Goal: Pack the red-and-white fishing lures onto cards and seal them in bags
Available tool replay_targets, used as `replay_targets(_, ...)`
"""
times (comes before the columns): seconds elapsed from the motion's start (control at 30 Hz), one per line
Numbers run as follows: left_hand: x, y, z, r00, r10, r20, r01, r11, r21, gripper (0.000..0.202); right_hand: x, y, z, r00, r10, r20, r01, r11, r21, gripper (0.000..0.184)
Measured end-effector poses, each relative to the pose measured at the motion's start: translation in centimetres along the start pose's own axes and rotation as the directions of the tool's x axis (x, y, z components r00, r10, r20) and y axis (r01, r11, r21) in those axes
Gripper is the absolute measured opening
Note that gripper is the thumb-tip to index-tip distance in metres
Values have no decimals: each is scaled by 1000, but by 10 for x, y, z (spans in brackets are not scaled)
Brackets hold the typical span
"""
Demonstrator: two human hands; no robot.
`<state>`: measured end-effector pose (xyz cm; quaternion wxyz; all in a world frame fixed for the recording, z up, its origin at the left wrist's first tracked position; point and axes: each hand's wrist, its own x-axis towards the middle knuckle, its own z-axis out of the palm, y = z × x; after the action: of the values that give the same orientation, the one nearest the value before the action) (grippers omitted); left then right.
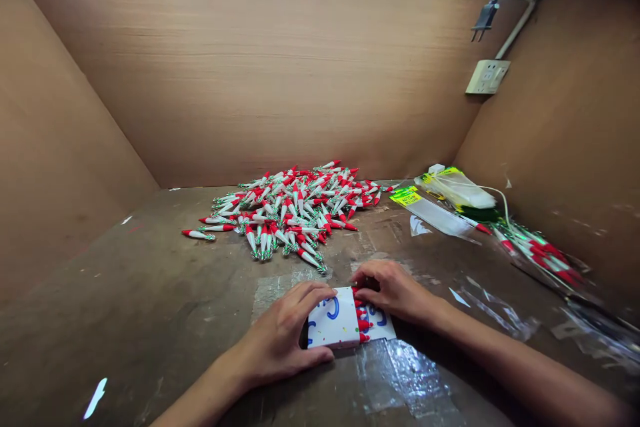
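A small white card (334, 323) with blue markings lies on the worn brown tabletop (150, 320) near the front. A row of red-tipped lures (361, 320) lies across the card. My left hand (285, 337) is wrapped round the card's left end, fingers curled over its top edge. My right hand (393, 290) rests at the card's upper right, its fingertips pinched on the topmost red tip. Behind the card lies a large heap of red, white and green lures (290, 210).
Brown board walls close in the back and both sides. Clear bags with yellow labels (425, 207) and a bundle of packed lures (537, 253) lie at the right. A wall socket (487, 77) and a hanging plug (484, 21) are at the upper right. Plastic scraps litter the right front.
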<state>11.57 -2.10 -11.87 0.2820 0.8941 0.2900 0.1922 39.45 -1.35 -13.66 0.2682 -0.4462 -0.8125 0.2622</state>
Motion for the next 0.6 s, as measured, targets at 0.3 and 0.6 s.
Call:
replay_targets(0.3, -7, -10, 5, 1000, -23, -6, 24, 997, 79, 69, 11, 17, -33, 997, 43, -57, -52, 984, -173, 23)
replay_targets(0.6, 0, -4, 20, 1000, -14, -17, 16, 993, 120, 93, -4, 91, -142, 658, 564, -500, -752, 524, -399, 24)
